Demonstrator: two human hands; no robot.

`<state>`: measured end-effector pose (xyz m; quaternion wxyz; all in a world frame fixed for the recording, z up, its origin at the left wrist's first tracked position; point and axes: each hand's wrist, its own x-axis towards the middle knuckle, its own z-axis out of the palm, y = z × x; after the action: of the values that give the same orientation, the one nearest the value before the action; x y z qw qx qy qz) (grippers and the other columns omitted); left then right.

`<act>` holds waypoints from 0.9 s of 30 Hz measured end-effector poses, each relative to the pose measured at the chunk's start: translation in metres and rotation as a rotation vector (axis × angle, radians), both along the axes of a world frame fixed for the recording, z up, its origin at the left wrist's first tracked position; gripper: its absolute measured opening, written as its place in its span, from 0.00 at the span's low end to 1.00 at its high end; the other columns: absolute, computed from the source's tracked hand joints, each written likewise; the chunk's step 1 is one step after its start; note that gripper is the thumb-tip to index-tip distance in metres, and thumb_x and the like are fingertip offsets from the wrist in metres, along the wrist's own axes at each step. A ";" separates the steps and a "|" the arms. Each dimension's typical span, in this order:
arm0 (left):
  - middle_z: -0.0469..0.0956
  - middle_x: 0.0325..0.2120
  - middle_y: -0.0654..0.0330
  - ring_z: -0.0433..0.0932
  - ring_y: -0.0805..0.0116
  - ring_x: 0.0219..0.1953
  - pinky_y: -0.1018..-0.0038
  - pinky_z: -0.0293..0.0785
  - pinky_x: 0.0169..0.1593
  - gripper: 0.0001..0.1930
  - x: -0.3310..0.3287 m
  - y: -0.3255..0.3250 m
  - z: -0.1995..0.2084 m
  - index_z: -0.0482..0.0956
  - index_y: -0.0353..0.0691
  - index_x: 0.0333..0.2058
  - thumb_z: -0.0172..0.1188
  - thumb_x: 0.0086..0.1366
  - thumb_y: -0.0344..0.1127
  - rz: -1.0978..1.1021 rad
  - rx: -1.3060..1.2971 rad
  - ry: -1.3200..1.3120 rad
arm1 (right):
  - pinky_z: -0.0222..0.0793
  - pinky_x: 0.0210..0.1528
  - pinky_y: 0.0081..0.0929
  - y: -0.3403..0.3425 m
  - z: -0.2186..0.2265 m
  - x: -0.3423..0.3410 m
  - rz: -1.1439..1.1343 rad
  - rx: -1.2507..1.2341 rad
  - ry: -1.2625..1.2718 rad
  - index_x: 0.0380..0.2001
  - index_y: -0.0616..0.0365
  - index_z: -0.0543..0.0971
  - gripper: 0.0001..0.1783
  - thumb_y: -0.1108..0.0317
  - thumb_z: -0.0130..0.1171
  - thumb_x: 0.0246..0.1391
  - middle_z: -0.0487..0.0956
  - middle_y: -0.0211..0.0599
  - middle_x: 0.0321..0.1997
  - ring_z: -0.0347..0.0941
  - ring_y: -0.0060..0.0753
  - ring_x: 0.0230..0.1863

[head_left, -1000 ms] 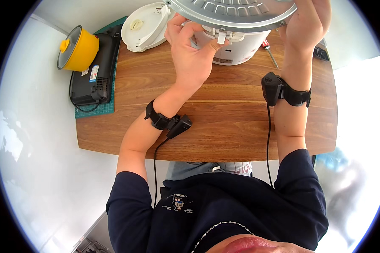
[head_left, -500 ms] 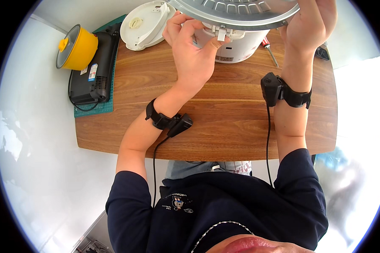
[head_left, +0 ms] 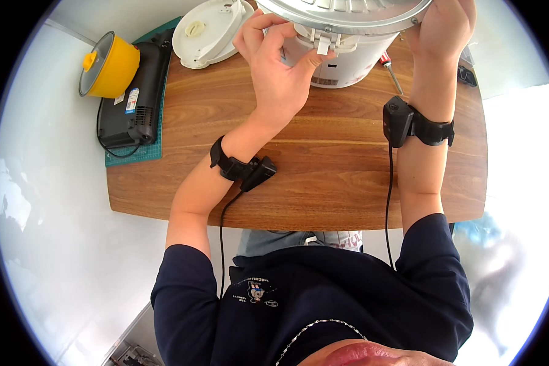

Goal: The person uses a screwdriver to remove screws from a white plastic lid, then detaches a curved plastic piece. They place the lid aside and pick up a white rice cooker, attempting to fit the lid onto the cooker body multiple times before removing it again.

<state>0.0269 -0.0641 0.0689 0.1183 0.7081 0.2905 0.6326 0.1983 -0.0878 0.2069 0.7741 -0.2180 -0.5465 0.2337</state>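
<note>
I hold a round silver metal lid plate [head_left: 348, 12] up above a white cooker body [head_left: 348, 61] at the far side of the wooden table [head_left: 323, 171]. My left hand [head_left: 277, 67] pinches the small white clip [head_left: 323, 44] on the plate's near rim between thumb and fingers. On the plate's right edge, my right hand [head_left: 442, 27] grips it. Both wrists wear black bands with cables.
A white cooker lid [head_left: 207, 30] lies at the table's far left. A yellow pot with a glass lid [head_left: 107, 67] rests by a black device [head_left: 137, 97] on a green mat [head_left: 134, 152]. A red-handled screwdriver [head_left: 390, 67] lies right of the cooker.
The plate has shifted slightly up and away. My left fingers have closed more tightly around the white clip.
</note>
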 end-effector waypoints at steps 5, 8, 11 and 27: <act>0.68 0.57 0.52 0.65 0.51 0.61 0.57 0.61 0.64 0.28 -0.010 0.003 -0.004 0.75 0.36 0.53 0.75 0.59 0.43 0.026 -0.014 0.147 | 0.65 0.30 0.14 0.008 -0.006 0.013 0.025 -0.034 -0.054 0.62 0.74 0.70 0.25 0.77 0.47 0.62 0.74 0.31 0.26 0.69 0.20 0.28; 0.69 0.49 0.54 0.65 0.53 0.54 0.59 0.61 0.59 0.19 0.000 0.000 0.000 0.79 0.37 0.38 0.75 0.59 0.45 0.015 -0.002 -0.013 | 0.65 0.30 0.14 0.012 -0.009 0.012 -0.013 -0.023 -0.023 0.61 0.74 0.70 0.24 0.77 0.47 0.63 0.75 0.31 0.25 0.70 0.20 0.28; 0.69 0.49 0.54 0.65 0.52 0.55 0.59 0.62 0.60 0.21 -0.003 0.001 -0.002 0.79 0.37 0.42 0.75 0.58 0.46 0.036 0.018 0.039 | 0.65 0.30 0.15 0.017 -0.011 0.015 -0.092 -0.049 -0.050 0.61 0.74 0.71 0.24 0.76 0.47 0.63 0.75 0.31 0.25 0.70 0.20 0.28; 0.68 0.48 0.53 0.65 0.54 0.53 0.61 0.62 0.58 0.26 -0.003 0.004 -0.003 0.78 0.36 0.41 0.72 0.61 0.55 0.021 0.032 0.032 | 0.67 0.31 0.16 0.013 -0.009 0.017 -0.063 0.033 -0.132 0.62 0.75 0.69 0.25 0.75 0.46 0.63 0.74 0.30 0.27 0.69 0.20 0.27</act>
<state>0.0234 -0.0605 0.0662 0.0955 0.7169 0.2896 0.6269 0.2158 -0.0753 0.1979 0.7469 -0.2371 -0.5929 0.1854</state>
